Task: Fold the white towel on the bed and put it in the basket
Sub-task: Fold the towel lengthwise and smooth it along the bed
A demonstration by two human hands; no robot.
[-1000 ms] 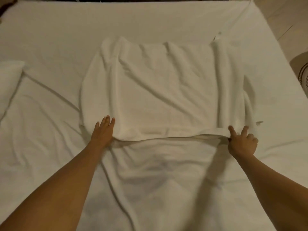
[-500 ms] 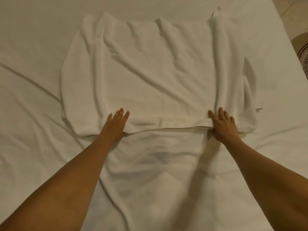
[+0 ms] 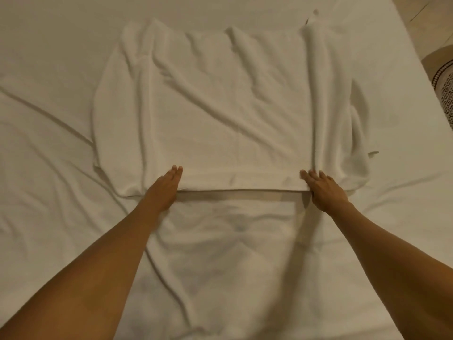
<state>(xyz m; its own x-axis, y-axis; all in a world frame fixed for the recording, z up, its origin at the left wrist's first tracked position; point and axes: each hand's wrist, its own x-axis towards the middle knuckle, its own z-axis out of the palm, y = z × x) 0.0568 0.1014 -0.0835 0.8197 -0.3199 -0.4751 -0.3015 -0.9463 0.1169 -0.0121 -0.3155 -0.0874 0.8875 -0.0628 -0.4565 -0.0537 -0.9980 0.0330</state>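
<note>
I see the white towel (image 3: 220, 114) spread across the middle of the bed (image 3: 49, 217), lying on the wrinkled sheet (image 3: 232, 266). It looks doubled over: its near edge is a thick, straight line running left to right, lifted a little so that a band of shadow shows beneath it. The towel's surface is rumpled, with a long ridge of cloth running from the far edge toward the near edge on its right side, and loose folds bunched at its right border.

My left hand (image 3: 164, 187) lies flat at the near edge, toward the towel's left part, fingers straight and held together, fingertips resting on the cloth while the palm sits on the sheet just in front. It is released, pressing down rather than grasping. My right hand (image 3: 323, 188) lies at the near edge by the foot of the ridge, fingers spread and extended over the cloth, palm down; I see no cloth pinched in it, so it too is released and resting on the towel. Both forearms reach in from the bottom of the view.

At the right edge, beyond the mattress corner, part of the basket (image 3: 445, 82) with a dark patterned band shows on the floor (image 3: 426, 13), well apart from the towel.
</note>
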